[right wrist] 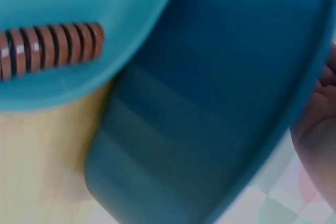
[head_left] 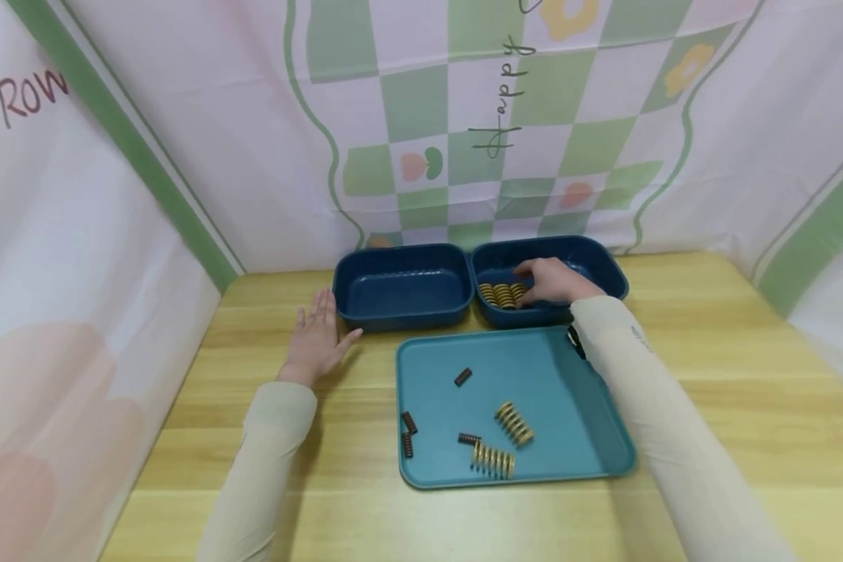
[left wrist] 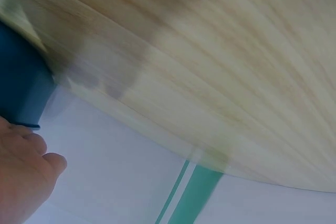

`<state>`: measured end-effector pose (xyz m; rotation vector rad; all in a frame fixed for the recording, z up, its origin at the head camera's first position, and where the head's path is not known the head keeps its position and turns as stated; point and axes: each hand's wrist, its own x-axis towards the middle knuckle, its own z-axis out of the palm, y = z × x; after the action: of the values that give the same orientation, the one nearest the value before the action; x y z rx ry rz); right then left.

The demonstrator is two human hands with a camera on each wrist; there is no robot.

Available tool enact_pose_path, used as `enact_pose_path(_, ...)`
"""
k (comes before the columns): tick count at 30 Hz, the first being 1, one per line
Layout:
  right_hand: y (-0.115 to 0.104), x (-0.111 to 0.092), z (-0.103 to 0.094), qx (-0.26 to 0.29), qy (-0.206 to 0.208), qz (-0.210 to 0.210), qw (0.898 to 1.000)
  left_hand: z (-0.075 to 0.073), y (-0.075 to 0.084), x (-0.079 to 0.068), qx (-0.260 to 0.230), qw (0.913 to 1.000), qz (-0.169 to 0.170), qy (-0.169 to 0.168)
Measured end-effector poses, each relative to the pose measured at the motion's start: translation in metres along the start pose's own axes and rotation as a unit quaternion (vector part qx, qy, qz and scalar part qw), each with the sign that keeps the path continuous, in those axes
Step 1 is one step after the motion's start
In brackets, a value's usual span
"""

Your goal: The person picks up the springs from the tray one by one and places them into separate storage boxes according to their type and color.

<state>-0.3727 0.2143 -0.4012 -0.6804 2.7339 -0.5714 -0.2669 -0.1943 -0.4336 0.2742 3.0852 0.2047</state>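
Inside the right navy bin (head_left: 604, 269), my right hand (head_left: 553, 279) has its thumb and fingers curled about the rightmost gold coil spring (head_left: 518, 292). More gold springs (head_left: 495, 295) lie side by side just left of it. In the right wrist view only part of the right hand (right wrist: 317, 124) shows past the bin rim, and its fingertips are hidden. My left hand (head_left: 316, 339) lies with fingers straight on the table at the left end of the left navy bin (head_left: 400, 321), touching or nearly touching it. The left wrist view catches part of this hand (left wrist: 26, 174).
A teal tray (head_left: 548, 375) in front of the bins bears two gold springs (head_left: 513, 424) and several small dark springs (head_left: 463, 377). A brown spring (right wrist: 52, 48) lies near the tray's edge in the right wrist view. Behind the bins hangs a patterned cloth (head_left: 421, 101).
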Motion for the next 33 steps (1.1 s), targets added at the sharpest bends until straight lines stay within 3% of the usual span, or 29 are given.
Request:
enact_pose_path(7, -0.007, -0.019, -0.015, 0.026, 0.040, -0.007, 0.999, 0.000, 0.000, -0.001, -0.005, 1.0000, 0.004, 0.002)
enact_pose_path(13, -0.019, -0.040, -0.021, 0.015, 0.052, -0.051, 0.997, 0.003, -0.002, 0.000, -0.004, 1.0000, 0.007, 0.004)
enact_pose_path(22, -0.060, -0.086, -0.015, -0.047, 0.036, -0.191, 0.980, 0.001, -0.001, 0.000, 0.001, 1.0000, 0.007, -0.001)
enact_pose_path(33, -0.086, -0.120, 0.006, -0.042, -0.009, -0.250, 0.967, 0.003, -0.002, 0.001, 0.008, 0.9999, 0.008, 0.000)
